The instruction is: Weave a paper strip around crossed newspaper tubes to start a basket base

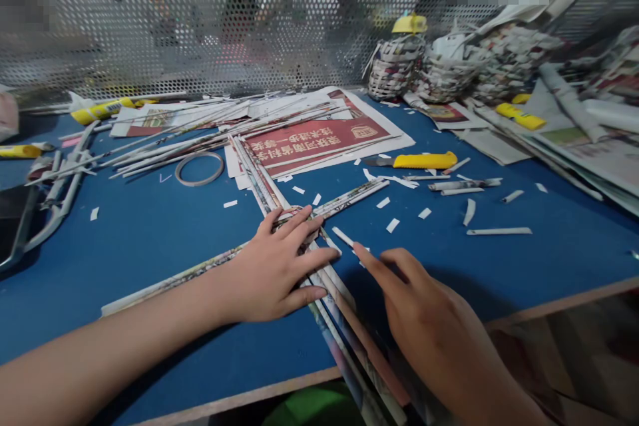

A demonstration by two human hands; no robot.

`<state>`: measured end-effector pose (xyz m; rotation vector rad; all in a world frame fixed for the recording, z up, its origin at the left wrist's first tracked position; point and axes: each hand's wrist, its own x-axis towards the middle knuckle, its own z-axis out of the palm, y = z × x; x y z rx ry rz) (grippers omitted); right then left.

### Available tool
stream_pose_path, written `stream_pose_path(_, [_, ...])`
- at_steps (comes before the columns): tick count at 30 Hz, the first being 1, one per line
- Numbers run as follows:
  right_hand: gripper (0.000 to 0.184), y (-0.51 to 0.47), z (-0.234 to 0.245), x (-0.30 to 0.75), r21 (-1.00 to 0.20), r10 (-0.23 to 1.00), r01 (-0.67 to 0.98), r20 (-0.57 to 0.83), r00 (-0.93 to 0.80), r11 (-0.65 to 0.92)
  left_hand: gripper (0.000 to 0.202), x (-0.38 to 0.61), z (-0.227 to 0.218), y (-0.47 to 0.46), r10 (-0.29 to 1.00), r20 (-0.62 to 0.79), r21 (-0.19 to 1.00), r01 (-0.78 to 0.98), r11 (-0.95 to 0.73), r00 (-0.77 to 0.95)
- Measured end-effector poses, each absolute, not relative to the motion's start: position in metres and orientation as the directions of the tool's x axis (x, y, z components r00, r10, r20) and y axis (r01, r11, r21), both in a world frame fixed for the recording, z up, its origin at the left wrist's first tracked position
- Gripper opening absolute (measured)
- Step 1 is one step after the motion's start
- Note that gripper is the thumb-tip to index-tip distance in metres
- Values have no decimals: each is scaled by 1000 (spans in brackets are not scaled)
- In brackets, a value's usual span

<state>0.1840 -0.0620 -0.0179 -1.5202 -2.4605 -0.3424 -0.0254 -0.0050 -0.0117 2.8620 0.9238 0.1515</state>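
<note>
Several rolled newspaper tubes lie crossed on the blue table. My left hand (279,266) rests palm down on the crossing, its fingers spread and pressing on the tubes; it covers the joint. One bundle of tubes (257,176) runs from the far side toward me and past the table's front edge. The other bundle (174,279) passes crosswise under my hand. To the right, my right hand (424,313) points its index finger at a short white paper piece (343,237), the tip at its near end. The middle finger is bent and apart; the thumb is hidden.
A yellow utility knife (424,160) lies at right amid paper scraps (393,225). A tape ring (200,169), loose paper tubes (194,143) and a red printed sheet (319,140) are farther back. Woven paper baskets (394,66) stand by the perforated metal screen (200,26).
</note>
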Motion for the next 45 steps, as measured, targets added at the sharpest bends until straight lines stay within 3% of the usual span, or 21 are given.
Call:
stream_pose_path(23, [53,-62,-27,180,18,887,914,234,-397,405,71,-25,-19,-3,648,79,92,641,-762,758])
stream_pose_path(36, [57,-63,-21,178,18,905,915,145,-401,402,49,-26,-15,-4,611,61,133,600,-789,789])
stream_pose_path(45, [53,-63,-19,177,40,882,902,195,-429,430,50,-25,-15,-4,601,66,131,590,-797,797])
